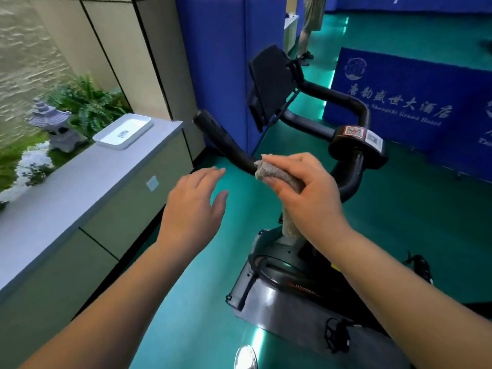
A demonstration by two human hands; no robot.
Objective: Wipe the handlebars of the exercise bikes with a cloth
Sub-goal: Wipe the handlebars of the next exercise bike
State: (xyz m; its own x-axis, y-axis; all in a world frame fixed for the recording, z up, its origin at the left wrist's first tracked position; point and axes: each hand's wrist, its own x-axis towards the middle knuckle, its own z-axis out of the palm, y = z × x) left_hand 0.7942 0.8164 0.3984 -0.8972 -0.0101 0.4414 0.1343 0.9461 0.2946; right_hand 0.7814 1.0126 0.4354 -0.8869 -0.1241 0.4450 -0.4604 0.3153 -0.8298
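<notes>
Right hand [306, 193] holds a grey-brown cloth [279, 177] wrapped over the left bar of the black handlebars [229, 145]; grip closed on the cloth, thumb underneath and fingers over the top; a tail of the cloth hangs down below the palm. Left hand [194, 206] hovers just beside the bar, below and left of it, fingers straight and relaxed, holding nothing, not touching the bar. The exercise bike [292, 283] stands on a green floor [426, 222]; its dark console screen [269, 83] sits tilted above the bars; stickers with codes on the centre clamp [356, 145]. To the left, a grey worktop [80, 187] carries a white tray [125, 130]; beyond it a small stone lantern [52, 123] among plants. Blue banner [399, 102] with white lettering stands to the right; a person's legs [308, 30] show far back.
</notes>
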